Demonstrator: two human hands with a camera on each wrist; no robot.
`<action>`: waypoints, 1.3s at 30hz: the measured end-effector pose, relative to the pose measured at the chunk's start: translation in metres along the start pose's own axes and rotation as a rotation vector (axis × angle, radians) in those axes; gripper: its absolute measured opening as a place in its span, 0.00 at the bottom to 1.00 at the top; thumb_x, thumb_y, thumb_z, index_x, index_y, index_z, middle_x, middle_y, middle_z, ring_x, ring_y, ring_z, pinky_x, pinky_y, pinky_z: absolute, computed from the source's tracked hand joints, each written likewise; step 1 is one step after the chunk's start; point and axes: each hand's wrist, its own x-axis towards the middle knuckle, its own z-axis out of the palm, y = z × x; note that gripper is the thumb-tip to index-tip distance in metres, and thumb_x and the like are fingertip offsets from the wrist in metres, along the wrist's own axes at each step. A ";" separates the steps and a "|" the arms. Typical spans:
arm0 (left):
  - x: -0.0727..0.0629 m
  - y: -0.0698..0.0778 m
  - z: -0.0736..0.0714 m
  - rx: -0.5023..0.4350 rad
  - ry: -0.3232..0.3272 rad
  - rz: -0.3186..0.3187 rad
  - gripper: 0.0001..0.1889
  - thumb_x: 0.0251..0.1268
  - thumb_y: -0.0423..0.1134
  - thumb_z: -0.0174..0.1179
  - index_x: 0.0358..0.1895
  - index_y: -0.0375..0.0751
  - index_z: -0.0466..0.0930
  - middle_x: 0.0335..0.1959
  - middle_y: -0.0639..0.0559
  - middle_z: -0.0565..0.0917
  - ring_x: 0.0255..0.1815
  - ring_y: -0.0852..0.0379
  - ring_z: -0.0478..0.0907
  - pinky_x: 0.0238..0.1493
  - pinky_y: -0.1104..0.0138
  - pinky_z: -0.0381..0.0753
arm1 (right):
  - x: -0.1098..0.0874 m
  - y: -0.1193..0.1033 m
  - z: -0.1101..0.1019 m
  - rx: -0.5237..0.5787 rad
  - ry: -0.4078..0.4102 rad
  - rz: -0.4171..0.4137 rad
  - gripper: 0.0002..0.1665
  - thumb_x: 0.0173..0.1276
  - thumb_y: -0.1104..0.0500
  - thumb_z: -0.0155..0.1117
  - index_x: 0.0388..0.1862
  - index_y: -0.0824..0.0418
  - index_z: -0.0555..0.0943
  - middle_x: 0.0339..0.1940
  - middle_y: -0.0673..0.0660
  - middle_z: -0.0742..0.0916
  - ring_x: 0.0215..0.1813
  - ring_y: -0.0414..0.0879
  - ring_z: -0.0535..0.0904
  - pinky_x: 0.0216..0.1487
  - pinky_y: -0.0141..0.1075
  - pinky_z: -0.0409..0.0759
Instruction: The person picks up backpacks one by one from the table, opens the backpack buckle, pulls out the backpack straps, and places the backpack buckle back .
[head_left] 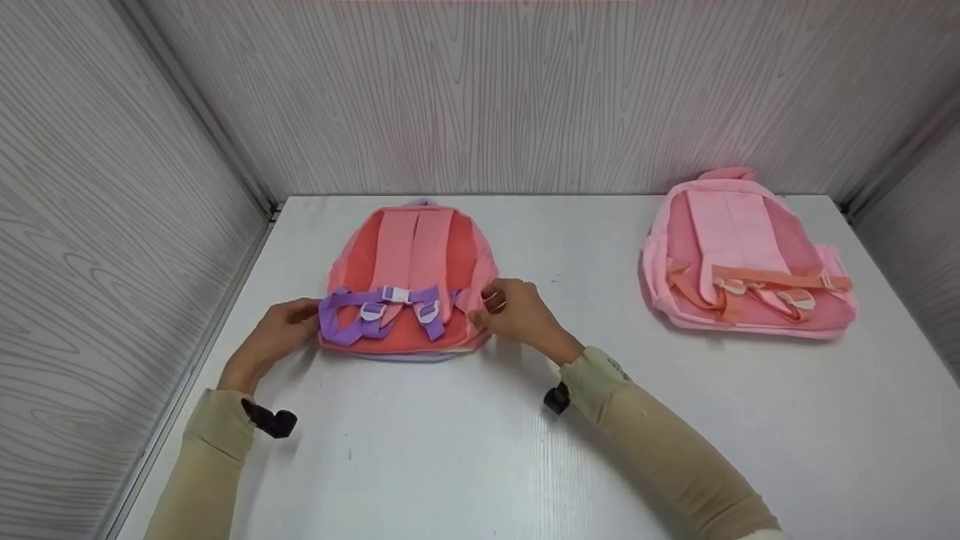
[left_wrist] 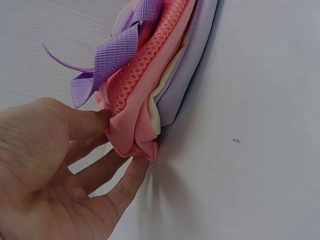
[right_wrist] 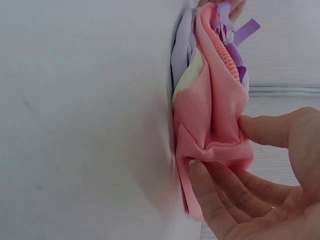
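Observation:
A small coral-pink backpack [head_left: 414,255] lies strap side up on the white table, its purple webbing straps [head_left: 351,330] and white buckles across the lower back panel. My left hand [head_left: 281,326] pinches its lower left corner; in the left wrist view the thumb is on the mesh-panel side and the fingertips [left_wrist: 134,172] are under the pink fabric. On the opposite side, my right hand [head_left: 517,311] pinches the pink side fabric [right_wrist: 220,125] between thumb and fingers. Lilac and cream layers show along the bag's lower edge, and its front faces down, hidden.
Another pink backpack [head_left: 739,255] with orange straps lies strap side up at the back right of the table [head_left: 450,450]. Wood-grain panels [head_left: 465,97] stand behind and at both sides. Black wrist cameras [head_left: 276,422] sit on both cuffs.

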 end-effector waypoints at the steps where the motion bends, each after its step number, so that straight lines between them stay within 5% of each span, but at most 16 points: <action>1: 0.001 0.002 0.001 0.006 0.000 0.006 0.27 0.85 0.39 0.51 0.78 0.29 0.67 0.76 0.28 0.71 0.79 0.33 0.66 0.79 0.42 0.66 | -0.001 0.001 -0.002 -0.004 -0.002 -0.012 0.16 0.70 0.56 0.76 0.50 0.64 0.86 0.42 0.57 0.90 0.42 0.48 0.86 0.44 0.39 0.88; 9: 0.004 0.014 0.009 0.037 -0.021 0.053 0.25 0.83 0.39 0.54 0.75 0.29 0.72 0.73 0.28 0.75 0.75 0.33 0.71 0.74 0.46 0.73 | -0.009 0.010 -0.013 -0.033 0.001 -0.038 0.16 0.69 0.58 0.75 0.52 0.64 0.87 0.42 0.56 0.90 0.42 0.47 0.86 0.46 0.40 0.89; 16: 0.004 0.022 0.017 0.024 -0.059 0.056 0.25 0.82 0.41 0.58 0.73 0.31 0.75 0.69 0.32 0.80 0.72 0.36 0.75 0.65 0.61 0.79 | -0.022 0.018 -0.024 -0.033 0.006 -0.006 0.16 0.70 0.57 0.75 0.53 0.63 0.87 0.43 0.56 0.90 0.43 0.48 0.86 0.47 0.41 0.89; 24: 0.007 0.036 0.033 0.007 -0.103 0.034 0.26 0.80 0.44 0.62 0.73 0.34 0.76 0.71 0.32 0.78 0.75 0.34 0.74 0.72 0.46 0.76 | -0.036 0.032 -0.040 -0.032 0.016 -0.014 0.17 0.70 0.59 0.74 0.54 0.64 0.87 0.44 0.58 0.90 0.44 0.49 0.87 0.48 0.42 0.89; 39: 0.018 0.062 0.077 -0.011 -0.154 0.036 0.21 0.76 0.42 0.65 0.66 0.39 0.80 0.68 0.35 0.81 0.68 0.40 0.79 0.67 0.51 0.82 | -0.071 0.064 -0.081 -0.041 0.063 -0.013 0.16 0.68 0.60 0.76 0.51 0.66 0.87 0.44 0.61 0.91 0.45 0.53 0.90 0.52 0.49 0.89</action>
